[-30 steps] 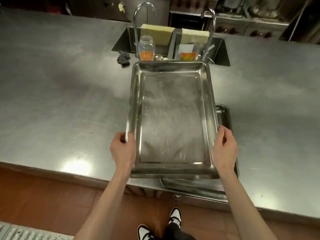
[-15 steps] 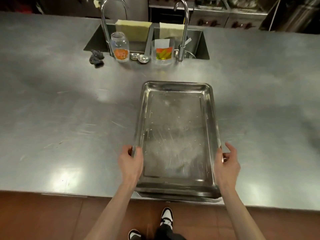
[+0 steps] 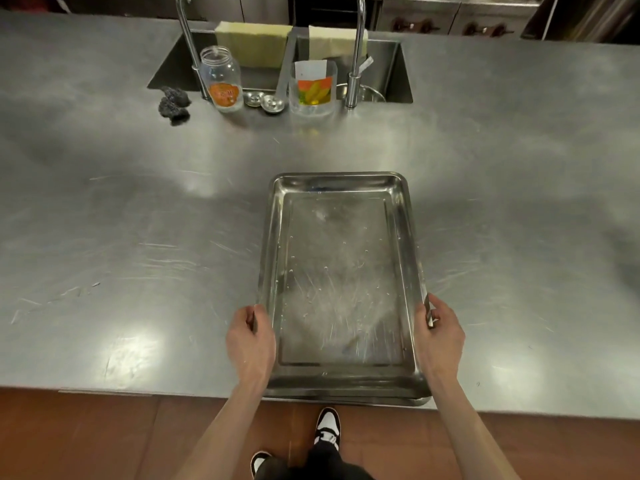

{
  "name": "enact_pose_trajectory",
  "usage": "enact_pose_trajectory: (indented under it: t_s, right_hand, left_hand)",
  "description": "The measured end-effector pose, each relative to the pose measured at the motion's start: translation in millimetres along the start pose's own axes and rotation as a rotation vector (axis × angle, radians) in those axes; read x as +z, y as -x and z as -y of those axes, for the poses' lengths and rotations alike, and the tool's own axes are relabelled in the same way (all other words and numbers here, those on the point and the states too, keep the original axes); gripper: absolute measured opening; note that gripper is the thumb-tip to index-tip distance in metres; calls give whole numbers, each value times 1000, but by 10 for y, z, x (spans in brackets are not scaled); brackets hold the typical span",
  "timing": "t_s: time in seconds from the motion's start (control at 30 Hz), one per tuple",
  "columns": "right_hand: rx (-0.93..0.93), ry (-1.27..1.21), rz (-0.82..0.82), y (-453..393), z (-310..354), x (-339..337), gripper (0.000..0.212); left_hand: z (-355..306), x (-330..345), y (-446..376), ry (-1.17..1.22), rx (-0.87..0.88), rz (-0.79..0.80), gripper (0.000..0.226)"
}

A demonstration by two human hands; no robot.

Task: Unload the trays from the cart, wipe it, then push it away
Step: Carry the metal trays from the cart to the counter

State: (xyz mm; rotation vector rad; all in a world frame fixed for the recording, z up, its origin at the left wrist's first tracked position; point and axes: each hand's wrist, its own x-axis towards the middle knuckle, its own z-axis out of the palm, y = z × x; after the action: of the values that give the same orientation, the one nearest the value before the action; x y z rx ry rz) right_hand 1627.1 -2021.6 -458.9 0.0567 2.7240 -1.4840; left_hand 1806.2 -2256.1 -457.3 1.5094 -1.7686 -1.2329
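Note:
A scratched steel tray (image 3: 341,282) lies on the steel counter (image 3: 138,244), its near end at the counter's front edge. Under it shows the rim of a second tray (image 3: 414,402). My left hand (image 3: 250,341) grips the top tray's left rim near the front corner, fingers curled round the edge. At the right rim, my right hand (image 3: 439,341) holds on the same way. The cart is not in view.
At the back is a double sink (image 3: 388,60) with two tall taps. A glass jar (image 3: 221,79), a clear container (image 3: 314,88), two small metal lids (image 3: 265,100) and a dark scourer (image 3: 173,105) stand before it. Brown floor and my shoes lie below the counter edge.
The tray has come down from the air onto the lower tray and now lies flat. Both hands stay at its side rims; my right hand's fingers have closed on the rim again.

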Motion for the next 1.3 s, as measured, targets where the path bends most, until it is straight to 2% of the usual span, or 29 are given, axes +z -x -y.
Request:
enact_pose_trajectory:
  t_s: [0.17,0.33,0.53,0.73,1.13,1.3]
  right_hand:
    - [-23,118,-16,13,-61,66,34]
    - [-44,117,-9,-16,-172,90,22]
    - [-178,235,-27,22,-182,86,8]
    - [-207,246,-39,62,-209,61,11]
    - [-113,152,-25,107,-294,90,19]
    - [-103,176,-27,131,-333,118,27]
  left_hand:
    - [81,52,-8,-88,-55,-52,23]
    - [93,77,-11,-23,41,-38,15]
    - [203,99,-49,-74,105,-41,21]
    - [267,121,-53,-75,80,-76,25]
    - [330,148,-67,-79,120,-83,28]
    - [321,122,-98,19,17,-61,29]
